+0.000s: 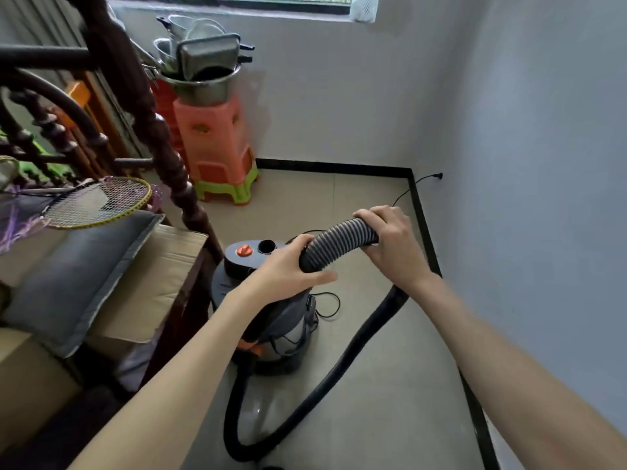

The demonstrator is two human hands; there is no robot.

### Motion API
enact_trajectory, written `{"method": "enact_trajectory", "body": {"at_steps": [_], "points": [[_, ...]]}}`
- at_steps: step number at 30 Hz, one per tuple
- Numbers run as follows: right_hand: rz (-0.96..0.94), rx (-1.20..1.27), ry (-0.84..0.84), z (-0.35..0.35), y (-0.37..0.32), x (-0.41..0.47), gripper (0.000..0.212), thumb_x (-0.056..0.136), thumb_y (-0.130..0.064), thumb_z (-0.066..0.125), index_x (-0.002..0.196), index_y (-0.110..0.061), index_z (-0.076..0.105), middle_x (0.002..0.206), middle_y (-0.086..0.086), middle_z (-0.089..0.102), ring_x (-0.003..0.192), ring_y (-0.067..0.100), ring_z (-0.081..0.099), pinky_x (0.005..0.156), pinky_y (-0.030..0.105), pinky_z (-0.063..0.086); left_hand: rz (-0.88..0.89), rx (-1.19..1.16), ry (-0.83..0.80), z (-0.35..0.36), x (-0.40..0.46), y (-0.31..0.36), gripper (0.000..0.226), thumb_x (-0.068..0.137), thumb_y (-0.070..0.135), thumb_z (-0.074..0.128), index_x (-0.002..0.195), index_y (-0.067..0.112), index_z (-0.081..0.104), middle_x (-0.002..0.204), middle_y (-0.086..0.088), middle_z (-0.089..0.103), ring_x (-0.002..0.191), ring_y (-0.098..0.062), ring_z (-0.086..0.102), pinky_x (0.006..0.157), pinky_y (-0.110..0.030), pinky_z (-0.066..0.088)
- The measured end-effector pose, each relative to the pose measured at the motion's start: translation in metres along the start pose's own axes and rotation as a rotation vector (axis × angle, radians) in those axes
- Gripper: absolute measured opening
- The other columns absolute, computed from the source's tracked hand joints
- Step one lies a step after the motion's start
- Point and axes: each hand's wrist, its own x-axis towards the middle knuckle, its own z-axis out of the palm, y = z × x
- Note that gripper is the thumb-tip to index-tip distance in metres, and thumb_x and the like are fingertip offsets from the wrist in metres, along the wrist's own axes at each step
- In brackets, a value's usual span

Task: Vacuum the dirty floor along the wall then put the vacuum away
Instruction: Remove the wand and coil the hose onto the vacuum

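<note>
Both our forearms reach out from the bottom of the view, and each hand is wrapped around the ribbed hose (339,244). Our left hand (288,266) curls round its lower end, just over the canister vacuum (268,320); our right hand (390,242) grips it a little further along, up and to the right. We judge this two-handed hold serves to gather the hose for putting away. Below our right wrist the rest of it loops down across the floor (390,385) and back to the canister's base. A power cord (407,191) runs beyond our right hand to the wall (543,164). Right of that hand the black skirting (425,239) closes us in; left of our left hand a dark wooden post (176,184) and a cardboard box (149,286) crowd close. Open tile lies ahead, toward the stacked stools (217,147).
</note>
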Motion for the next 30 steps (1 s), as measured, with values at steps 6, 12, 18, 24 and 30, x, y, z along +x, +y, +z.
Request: {"method": "enact_trajectory", "body": {"at_steps": [6,12,18,24,30], "points": [[0.013,0.083,0.009,-0.006,-0.003,-0.01,0.059,0.073,-0.013,0.082,0.126,-0.005,0.058,0.113,0.015,0.062,0.106,0.035,0.056,0.094,0.05,0.044,0.044,-0.102,0.107,-0.002,-0.021,0.01,0.038,0.082,0.024,0.072,0.113,0.015,0.053,0.089,0.005,0.059,0.079,-0.005,0.058,0.066,-0.01,0.047],[0.349,0.293,-0.195,0.013,0.005,-0.012,0.056,0.087,-0.016,0.071,0.137,-0.01,0.047,0.124,0.013,0.057,0.116,0.029,0.053,0.101,0.045,0.044,-0.067,-0.415,0.269,-0.03,-0.06,-0.022,0.029,0.08,0.018,0.074,0.104,0.023,0.057,0.089,0.001,0.061,0.079,-0.004,0.059,0.073,-0.019,0.05],[0.26,0.238,-0.38,0.072,-0.033,-0.004,0.053,0.091,-0.016,0.066,0.14,-0.008,0.046,0.129,0.015,0.053,0.118,0.03,0.049,0.098,0.034,0.037,-0.306,-0.357,0.25,-0.024,-0.099,-0.094,0.033,0.078,0.02,0.077,0.103,0.021,0.055,0.096,0.001,0.064,0.087,-0.01,0.062,0.073,-0.02,0.05],[0.154,0.008,-0.5,0.14,-0.055,-0.016,0.051,0.09,-0.022,0.067,0.137,-0.009,0.049,0.12,0.018,0.053,0.11,0.035,0.047,0.091,0.039,0.04,-0.404,-0.213,0.303,-0.001,-0.108,-0.173,0.045,0.08,0.032,0.074,0.117,0.024,0.05,0.095,0.01,0.06,0.087,-0.006,0.058,0.067,-0.011,0.042],[0.097,-0.106,-0.59,0.202,-0.071,-0.034,0.05,0.089,-0.025,0.067,0.133,-0.008,0.051,0.115,0.017,0.055,0.103,0.036,0.05,0.084,0.042,0.044,-0.488,-0.144,0.315,0.027,-0.082,-0.244,0.049,0.083,0.034,0.071,0.123,0.014,0.051,0.108,-0.005,0.052,0.102,-0.02,0.051,0.086,-0.028,0.043]]}}
